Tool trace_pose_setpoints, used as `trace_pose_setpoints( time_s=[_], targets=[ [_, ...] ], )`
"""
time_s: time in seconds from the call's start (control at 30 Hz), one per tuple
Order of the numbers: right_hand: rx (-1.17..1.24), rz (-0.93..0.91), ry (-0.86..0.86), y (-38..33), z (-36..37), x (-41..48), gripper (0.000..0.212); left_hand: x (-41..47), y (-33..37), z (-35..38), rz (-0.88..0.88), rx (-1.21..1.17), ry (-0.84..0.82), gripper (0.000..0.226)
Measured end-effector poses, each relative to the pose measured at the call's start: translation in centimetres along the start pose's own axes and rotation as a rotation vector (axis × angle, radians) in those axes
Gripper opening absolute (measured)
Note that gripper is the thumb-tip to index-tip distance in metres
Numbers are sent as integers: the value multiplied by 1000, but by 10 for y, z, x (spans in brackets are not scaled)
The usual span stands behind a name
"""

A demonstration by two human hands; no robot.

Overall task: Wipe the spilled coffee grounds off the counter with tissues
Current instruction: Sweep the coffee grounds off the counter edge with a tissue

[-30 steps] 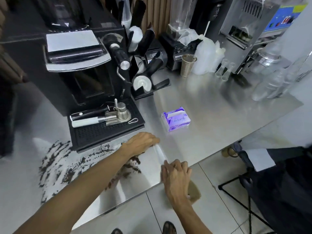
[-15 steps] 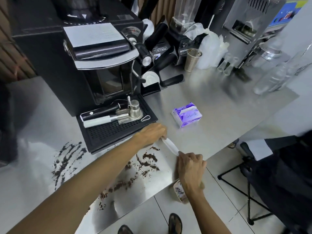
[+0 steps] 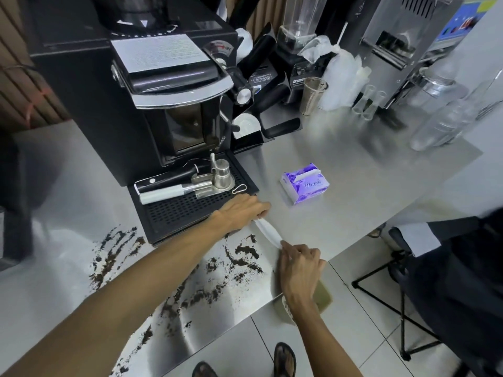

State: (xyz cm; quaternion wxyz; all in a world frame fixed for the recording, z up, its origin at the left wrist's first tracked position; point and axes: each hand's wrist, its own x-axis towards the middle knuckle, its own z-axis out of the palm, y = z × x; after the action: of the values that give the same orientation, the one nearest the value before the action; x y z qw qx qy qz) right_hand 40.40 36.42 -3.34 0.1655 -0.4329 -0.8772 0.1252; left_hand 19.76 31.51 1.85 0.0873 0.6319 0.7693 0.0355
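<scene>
Dark coffee grounds (image 3: 239, 257) lie scattered over the steel counter (image 3: 353, 186), in a patch near the front edge and another (image 3: 114, 251) further left. A white tissue (image 3: 268, 231), twisted into a long strip, stretches between my two hands just right of the grounds. My left hand (image 3: 245, 210) grips its far end beside the drip tray. My right hand (image 3: 298, 265) pinches its near end at the counter's front edge. A purple tissue box (image 3: 304, 183) sits on the counter behind the hands.
A black espresso machine (image 3: 152, 91) with its drip tray (image 3: 190, 205) and tools stands at the back left. A blender, metal cup (image 3: 313, 96), glasses and bottles line the back right. Below the counter edge sits a bin (image 3: 321, 300); a stool (image 3: 394, 295) stands on the floor at right.
The view has shifted left and nearer, uncovering more of the grounds. Both hands keep hold of the tissue strip, which stays stretched between them just right of the grounds.
</scene>
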Motion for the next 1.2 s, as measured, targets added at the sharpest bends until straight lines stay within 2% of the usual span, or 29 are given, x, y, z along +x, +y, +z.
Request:
trace_pose_setpoints(
  time_s=[0.2,0.33,0.4,0.53,0.83,0.9,1.07,1.2],
  targets=[
    [109,-152,-81,-12,-5,-11,17,-22,-20,-4,46,-22,-47,15],
    [145,-97,-19,-10,-2,10,20,-20,-19,-11,44,61,-5,11],
    [118,-69,6,-12,-1,21,20,-15,-14,-8,27,94,-8,23],
    [49,-72,-13,-17,5,29,18,-12,-5,-12,22,250,-72,24],
    [65,-179,-67,-36,-2,-1,10,-31,-9,-10,-28,389,-196,66],
    [86,-185,-81,-42,-2,-6,9,-39,-12,-8,-29,388,-218,66],
    [220,-129,-43,-43,-2,7,10,-53,-18,-13,-78,318,-139,57],
    [169,-127,-54,-37,7,18,14,-63,-7,-2,-97,247,-59,59]
  ],
)
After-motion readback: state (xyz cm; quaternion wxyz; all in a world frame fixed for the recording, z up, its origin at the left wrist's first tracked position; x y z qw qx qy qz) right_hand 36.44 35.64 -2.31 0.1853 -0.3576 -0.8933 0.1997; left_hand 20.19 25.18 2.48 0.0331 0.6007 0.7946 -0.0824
